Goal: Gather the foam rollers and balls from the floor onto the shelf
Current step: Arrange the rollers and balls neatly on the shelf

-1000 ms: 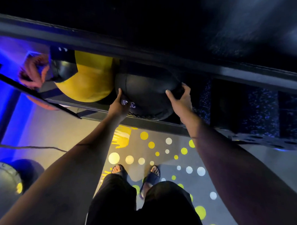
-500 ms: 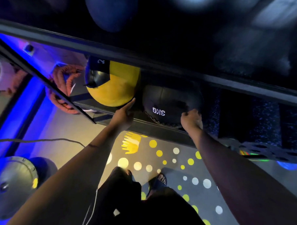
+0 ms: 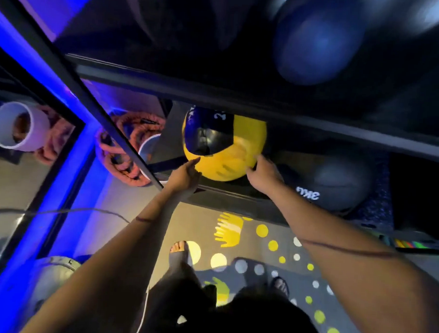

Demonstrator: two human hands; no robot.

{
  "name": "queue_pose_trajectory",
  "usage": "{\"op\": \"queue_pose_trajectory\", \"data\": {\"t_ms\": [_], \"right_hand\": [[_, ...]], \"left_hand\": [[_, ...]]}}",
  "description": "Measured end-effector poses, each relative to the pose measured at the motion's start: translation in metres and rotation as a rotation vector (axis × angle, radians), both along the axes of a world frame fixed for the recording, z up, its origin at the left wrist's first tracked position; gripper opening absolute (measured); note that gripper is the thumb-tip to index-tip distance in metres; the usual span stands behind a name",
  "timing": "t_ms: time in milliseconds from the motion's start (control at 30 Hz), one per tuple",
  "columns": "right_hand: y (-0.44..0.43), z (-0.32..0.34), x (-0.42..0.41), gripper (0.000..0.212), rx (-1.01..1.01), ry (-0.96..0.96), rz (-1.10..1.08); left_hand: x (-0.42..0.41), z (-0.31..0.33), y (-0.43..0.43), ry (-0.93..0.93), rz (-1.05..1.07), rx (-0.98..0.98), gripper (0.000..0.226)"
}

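Observation:
A yellow-and-black ball (image 3: 229, 154) sits on the lower shelf (image 3: 237, 194), with a black ball marked 3KG (image 3: 338, 181) to its right. My left hand (image 3: 184, 176) reaches the yellow ball's lower left with fingers extended toward it. My right hand (image 3: 262, 177) touches its lower right side, fingers spread. Neither hand grips anything. On the upper shelf a dark blue ball (image 3: 317, 42) shows blurred.
Coiled orange rope (image 3: 123, 147) and a white tube (image 3: 148, 150) lie left of the shelf post (image 3: 91, 92), doubled in a mirror with blue light. A cable (image 3: 60, 211) crosses the floor. My feet stand on a dotted mat (image 3: 272, 246). Dark foam blocks (image 3: 418, 192) fill the shelf's right.
Both hands left the black 3KG ball, which stays on the shelf, and moved left to the yellow ball. The view swung left and up.

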State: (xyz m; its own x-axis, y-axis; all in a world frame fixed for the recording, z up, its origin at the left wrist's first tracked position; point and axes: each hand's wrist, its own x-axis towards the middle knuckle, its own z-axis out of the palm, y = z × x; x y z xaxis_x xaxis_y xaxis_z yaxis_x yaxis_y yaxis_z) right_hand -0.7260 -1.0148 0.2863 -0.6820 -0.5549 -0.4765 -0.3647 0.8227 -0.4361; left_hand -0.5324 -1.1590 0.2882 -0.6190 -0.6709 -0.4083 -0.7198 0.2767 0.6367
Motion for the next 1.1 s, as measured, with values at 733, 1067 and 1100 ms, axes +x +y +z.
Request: {"op": "queue_pose_trajectory", "data": {"t_ms": [733, 1067, 1100], "right_hand": [[-0.088, -0.038, 0.077, 0.091, 0.184, 0.131, 0.093], [-0.08, -0.006, 0.08, 0.072, 0.064, 0.125, 0.019], [-0.083, -0.003, 0.083, 0.064, 0.027, 0.17, -0.014]], "left_hand": [[-0.049, -0.063, -0.066, -0.073, 0.414, 1.054, 0.052], [-0.02, -0.058, -0.096, 0.243, 0.299, 0.511, 0.021], [-0.013, -0.054, -0.104, 0.237, 0.183, 0.342, 0.023]]}}
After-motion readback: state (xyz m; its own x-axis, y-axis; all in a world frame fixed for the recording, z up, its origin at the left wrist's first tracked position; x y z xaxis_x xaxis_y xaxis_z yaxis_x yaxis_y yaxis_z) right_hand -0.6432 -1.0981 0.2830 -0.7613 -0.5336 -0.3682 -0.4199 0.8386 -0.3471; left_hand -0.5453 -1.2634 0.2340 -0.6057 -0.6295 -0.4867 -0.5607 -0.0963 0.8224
